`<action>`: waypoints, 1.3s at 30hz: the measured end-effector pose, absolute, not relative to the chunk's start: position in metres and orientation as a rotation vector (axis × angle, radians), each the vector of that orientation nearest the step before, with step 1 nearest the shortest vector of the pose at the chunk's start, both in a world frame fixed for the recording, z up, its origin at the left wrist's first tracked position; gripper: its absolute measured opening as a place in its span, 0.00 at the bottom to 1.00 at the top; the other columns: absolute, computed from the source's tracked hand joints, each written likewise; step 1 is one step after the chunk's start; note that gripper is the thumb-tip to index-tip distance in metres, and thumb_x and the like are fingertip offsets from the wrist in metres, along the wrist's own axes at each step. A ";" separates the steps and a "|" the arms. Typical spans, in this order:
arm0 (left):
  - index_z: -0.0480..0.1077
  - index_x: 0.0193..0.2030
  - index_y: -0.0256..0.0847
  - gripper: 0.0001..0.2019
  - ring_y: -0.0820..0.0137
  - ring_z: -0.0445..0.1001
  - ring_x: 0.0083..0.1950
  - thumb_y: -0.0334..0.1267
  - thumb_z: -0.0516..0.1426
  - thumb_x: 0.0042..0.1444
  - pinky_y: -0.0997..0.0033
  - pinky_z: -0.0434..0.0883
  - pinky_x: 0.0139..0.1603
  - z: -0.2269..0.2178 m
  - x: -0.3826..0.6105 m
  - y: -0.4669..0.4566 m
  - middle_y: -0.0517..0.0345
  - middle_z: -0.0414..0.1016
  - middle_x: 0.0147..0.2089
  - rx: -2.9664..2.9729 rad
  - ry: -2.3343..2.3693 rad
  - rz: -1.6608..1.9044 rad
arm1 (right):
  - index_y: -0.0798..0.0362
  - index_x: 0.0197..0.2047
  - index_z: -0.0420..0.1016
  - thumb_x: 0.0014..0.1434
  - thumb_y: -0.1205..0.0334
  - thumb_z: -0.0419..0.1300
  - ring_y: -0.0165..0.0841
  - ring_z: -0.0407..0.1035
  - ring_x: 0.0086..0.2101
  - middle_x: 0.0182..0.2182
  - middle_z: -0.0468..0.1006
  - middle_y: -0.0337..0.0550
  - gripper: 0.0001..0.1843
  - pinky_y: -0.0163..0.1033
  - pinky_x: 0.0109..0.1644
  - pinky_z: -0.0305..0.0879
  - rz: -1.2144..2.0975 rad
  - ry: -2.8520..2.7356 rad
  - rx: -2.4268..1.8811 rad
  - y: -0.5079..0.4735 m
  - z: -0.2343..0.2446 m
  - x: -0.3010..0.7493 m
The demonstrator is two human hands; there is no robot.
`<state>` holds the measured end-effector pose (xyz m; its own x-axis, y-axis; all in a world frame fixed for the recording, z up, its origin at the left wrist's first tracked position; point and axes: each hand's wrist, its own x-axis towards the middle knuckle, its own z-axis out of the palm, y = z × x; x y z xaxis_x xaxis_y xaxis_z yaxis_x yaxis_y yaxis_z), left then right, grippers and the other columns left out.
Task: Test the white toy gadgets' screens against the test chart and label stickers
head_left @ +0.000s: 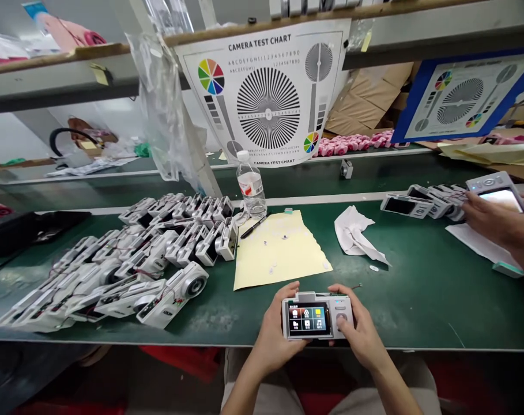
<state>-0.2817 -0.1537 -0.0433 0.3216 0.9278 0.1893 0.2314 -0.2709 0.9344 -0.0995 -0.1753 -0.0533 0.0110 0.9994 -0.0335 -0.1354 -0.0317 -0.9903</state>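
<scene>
A white digital camera (338, 305) is held level between both hands just over the table's near edge, its back facing me. Its lit screen (308, 320) shows a menu of icons. My left hand (272, 325) grips the camera's left end, fingers on top and thumb beneath. Around the right end closes my right hand (365, 328), its thumb on the round button pad beside the screen. A short wire end sticks out past the right fingers. The front of the camera is hidden from view.
Several rows of white cameras (170, 300) cover the left of the table. Beyond my hands lie a yellow sheet (283, 259), a black pen (253, 226), a bottle (251, 187) and a crumpled tissue (354, 230). Another person's hand (499, 222) holds a camera at right. A test chart (270, 109) hangs ahead.
</scene>
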 end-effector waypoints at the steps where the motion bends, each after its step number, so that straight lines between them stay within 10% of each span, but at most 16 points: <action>1: 0.58 0.51 0.43 0.31 0.57 0.62 0.60 0.33 0.64 0.39 0.58 0.62 0.58 -0.043 -0.282 -0.154 0.47 0.60 0.60 1.722 1.053 1.002 | 0.50 0.51 0.61 0.49 0.62 0.57 0.31 0.63 0.26 0.31 0.67 0.41 0.24 0.35 0.20 0.70 1.290 -1.086 -1.143 -0.176 -0.053 -0.099; 25: 0.57 0.50 0.43 0.30 0.59 0.65 0.57 0.33 0.64 0.40 0.60 0.64 0.56 -0.044 -0.281 -0.153 0.48 0.62 0.58 1.789 1.082 1.048 | 0.50 0.52 0.61 0.53 0.62 0.53 0.35 0.67 0.37 0.41 0.70 0.43 0.22 0.39 0.43 0.65 1.172 -1.330 -1.142 -0.170 -0.058 -0.088; 39: 0.57 0.51 0.42 0.32 0.60 0.67 0.54 0.31 0.64 0.37 0.61 0.65 0.54 -0.042 -0.282 -0.154 0.48 0.63 0.57 1.733 1.089 0.985 | 0.49 0.54 0.59 0.54 0.59 0.53 0.33 0.66 0.32 0.36 0.68 0.42 0.23 0.39 0.34 0.70 1.360 -1.226 -1.012 -0.169 -0.063 -0.086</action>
<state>-0.2819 -0.1535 -0.0421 0.3124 0.9332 0.1777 0.2702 -0.2667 0.9251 -0.0863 -0.1692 -0.0633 -0.1474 0.9884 0.0369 -0.1387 0.0163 -0.9902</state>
